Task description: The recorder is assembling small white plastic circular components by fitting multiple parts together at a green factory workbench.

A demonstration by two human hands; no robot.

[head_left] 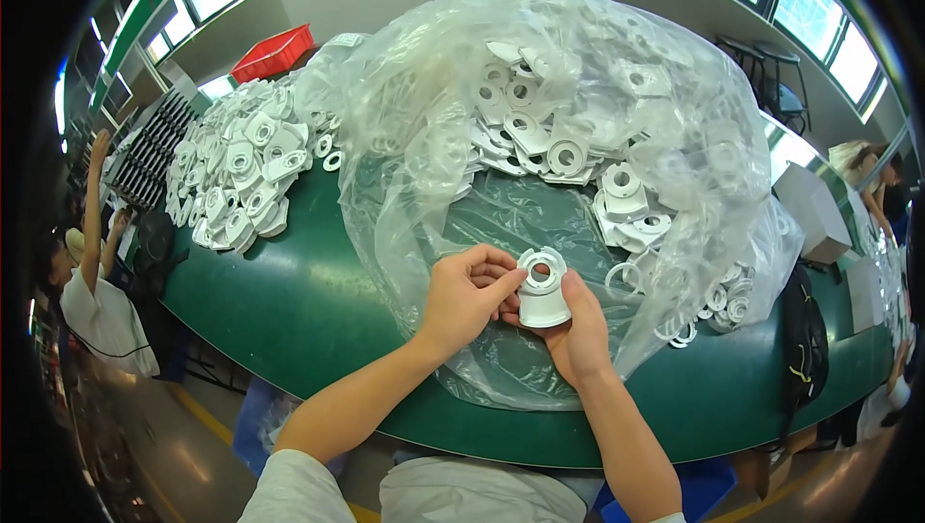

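Observation:
My right hand [581,330] holds a white moulded plastic part [542,294] with a round collar and a hole in its middle, gripped from below and the right. My left hand [464,294] pinches the left rim of that same part with its fingertips. Both hands hover over a large clear plastic bag [405,157] spread on the green table [289,301]. Inside the bag lie several more white parts [549,143] of the same kind, piled toward the back and right.
A heap of finished-looking white parts [241,171] lies on the table at the left. A red crate [275,51] stands behind it. Another person [92,282] stands at the far left with an arm raised; a second person [872,176] is at the right. White boxes [814,210] sit nearby.

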